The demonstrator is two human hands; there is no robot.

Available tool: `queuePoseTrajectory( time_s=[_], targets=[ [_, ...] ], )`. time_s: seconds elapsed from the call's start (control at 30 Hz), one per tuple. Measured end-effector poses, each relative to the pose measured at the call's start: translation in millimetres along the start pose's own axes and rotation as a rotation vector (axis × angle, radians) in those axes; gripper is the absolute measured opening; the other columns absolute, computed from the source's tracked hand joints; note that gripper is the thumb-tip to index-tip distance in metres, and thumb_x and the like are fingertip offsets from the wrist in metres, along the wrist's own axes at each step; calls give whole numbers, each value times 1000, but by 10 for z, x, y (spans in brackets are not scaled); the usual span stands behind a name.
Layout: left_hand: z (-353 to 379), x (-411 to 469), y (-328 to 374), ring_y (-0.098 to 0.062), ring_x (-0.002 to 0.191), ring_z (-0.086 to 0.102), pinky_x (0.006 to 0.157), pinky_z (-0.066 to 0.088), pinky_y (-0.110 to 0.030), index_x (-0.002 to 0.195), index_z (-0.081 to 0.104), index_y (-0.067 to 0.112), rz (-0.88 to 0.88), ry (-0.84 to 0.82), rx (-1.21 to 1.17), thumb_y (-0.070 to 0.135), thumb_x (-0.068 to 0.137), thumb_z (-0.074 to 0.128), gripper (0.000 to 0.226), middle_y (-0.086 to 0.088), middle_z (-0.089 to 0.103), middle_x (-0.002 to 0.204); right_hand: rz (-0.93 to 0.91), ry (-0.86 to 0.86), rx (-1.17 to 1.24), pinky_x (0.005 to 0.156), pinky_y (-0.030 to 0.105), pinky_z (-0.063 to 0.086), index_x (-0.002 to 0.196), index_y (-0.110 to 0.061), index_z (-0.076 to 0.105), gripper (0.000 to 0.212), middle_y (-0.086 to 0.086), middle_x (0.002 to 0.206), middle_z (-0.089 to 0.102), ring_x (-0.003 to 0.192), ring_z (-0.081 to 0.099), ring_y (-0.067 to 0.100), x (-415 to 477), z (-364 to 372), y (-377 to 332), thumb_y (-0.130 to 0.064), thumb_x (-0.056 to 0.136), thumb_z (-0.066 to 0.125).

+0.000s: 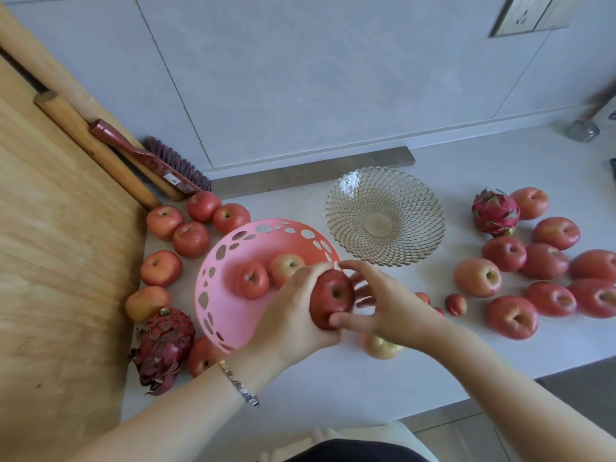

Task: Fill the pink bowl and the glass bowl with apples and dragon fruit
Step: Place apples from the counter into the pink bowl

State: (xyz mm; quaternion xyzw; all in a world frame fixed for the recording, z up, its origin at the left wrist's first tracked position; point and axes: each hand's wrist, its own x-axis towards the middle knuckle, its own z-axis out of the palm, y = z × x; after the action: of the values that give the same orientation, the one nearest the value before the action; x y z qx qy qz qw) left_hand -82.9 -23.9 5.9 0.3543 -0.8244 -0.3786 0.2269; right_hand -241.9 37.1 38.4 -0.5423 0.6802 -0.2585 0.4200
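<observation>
Apple [330, 296] is deep red, stem hollow facing up.

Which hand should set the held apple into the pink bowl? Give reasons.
Left. The left hand wraps the apple and is already over the pink bowl. The right hand also pinches the apple, but from the side away from the bowl.

Counter [333, 378] bears pink bowl [233, 315], glass bowl [346, 208], loose apples [478, 277] (two dragon fruit [495, 212] too).
</observation>
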Motion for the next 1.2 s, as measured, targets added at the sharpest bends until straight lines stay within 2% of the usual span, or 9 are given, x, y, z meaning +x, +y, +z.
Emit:
queuePoseTrajectory(
  time_s=[0.1, 0.17, 0.27, 0.43, 0.67, 0.77, 1.0, 1.1, 1.2],
  targets=[
    [-30, -70, -145, 1, 106, 45, 90, 30, 0, 110, 45, 32, -165, 91, -80, 9, 52, 79, 71, 18, 46, 116, 195, 67, -171, 90, 29, 48, 133, -29, 36, 77, -1, 115, 51, 100, 57, 15, 8, -77, 346, -48, 69, 73],
    [-99, -121, -242, 1, 101, 40, 85, 25, 5, 105, 43, 35, -260, 151, -80, 3, 51, 81, 74, 13, 43, 109, 379, 48, -373, 98, 39, 43, 138, -29, 28, 80, 4, 129, 41, 117, 47, 24, 6, -37, 571, -48, 71, 68],
    [-188, -184, -406, -8, 106, 40, 86, 26, -5, 113, 47, 27, -368, 149, -12, 3, 51, 82, 75, 3, 38, 114, 454, -60, -404, 103, 38, 35, 143, -29, 20, 89, 8, 141, 25, 134, 29, 30, -4, 182, 815, -40, 70, 71],
    [-257, -246, -669, -8, 102, 40, 82, 25, -9, 119, 48, 20, -482, 93, 62, 3, 53, 78, 74, 0, 44, 121, 494, -44, -335, 74, 27, 44, 138, -28, 30, 85, 2, 108, 36, 90, 50, 22, -13, 390, 1006, -31, 64, 73],
    [-223, -303, -846, -15, 110, 49, 85, 37, -24, 124, 45, 25, -555, 14, 168, 9, 55, 76, 77, 7, 49, 122, 304, 419, -237, 78, 31, 44, 131, -31, 39, 80, 4, 123, 42, 96, 52, 26, 5, 154, 545, -25, 60, 77],
    [-157, -254, -863, -19, 112, 48, 83, 40, -27, 127, 42, 25, -566, -32, 238, 12, 59, 75, 77, 3, 44, 124, 177, 312, -181, 84, 29, 45, 128, -28, 38, 80, -5, 116, 39, 93, 48, 15, 140, 163, 197, -26, 60, 79],
    [-84, -196, -884, -26, 107, 45, 87, 47, -36, 131, 35, 27, -619, -127, 346, 10, 66, 70, 76, 0, 31, 127, 117, -164, -626, 82, 36, 48, 135, -25, 26, 92, 4, 121, 43, 110, 53, 29, 805, 678, -30, -31, 59, 78],
    [-80, -228, -925, -26, 106, 46, 87, 45, -35, 133, 33, 27, -597, -138, 389, 5, 70, 65, 74, -1, 32, 129, 95, -274, -756, 89, 40, 46, 141, -20, 14, 102, 7, 132, 38, 119, 47, 32, 962, 792, -5, -26, 64, 80],
    [-91, -257, -958, -27, 111, 46, 95, 44, -37, 136, 30, 28, -633, -152, 381, 19, 70, 71, 78, -3, 29, 129, 72, -321, -711, 87, 37, 47, 137, -21, 23, 91, 11, 133, 32, 114, 50, 33, 995, 852, 75, -18, 65, 78]
  ],
)
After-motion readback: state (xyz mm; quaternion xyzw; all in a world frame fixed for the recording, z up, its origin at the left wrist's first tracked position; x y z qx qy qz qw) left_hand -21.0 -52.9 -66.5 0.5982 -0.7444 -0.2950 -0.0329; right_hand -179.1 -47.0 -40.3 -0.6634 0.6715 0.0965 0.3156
